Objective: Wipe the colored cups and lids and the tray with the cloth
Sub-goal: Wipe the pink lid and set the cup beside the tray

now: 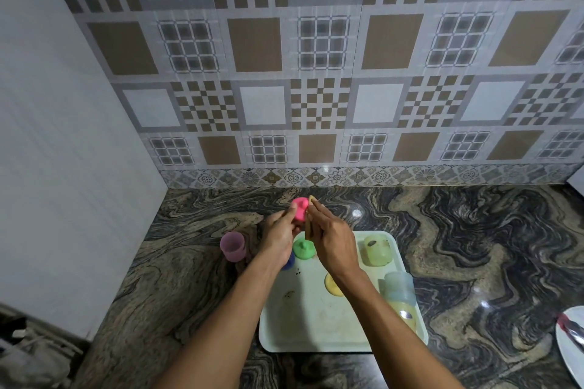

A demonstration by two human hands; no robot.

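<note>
My left hand (279, 232) holds a pink lid (299, 208) up above the counter. My right hand (331, 237) pinches a tan cloth (309, 226) against that lid. Below them lies a pale tray (309, 319) with a green lid (304, 249), a yellow lid (333, 284), a green cup (376, 249) and a blue cup stacked on a yellow cup (399, 294) lying on its side. A blue cup (289, 260) is mostly hidden under my left wrist. A pink cup (233, 246) stands upright on the counter left of the tray.
The marbled stone counter (474, 246) meets a tiled wall at the back and a white wall on the left. A white plate (568, 344) with a red-handled utensil sits at the right edge. Small stains mark the tray's floor.
</note>
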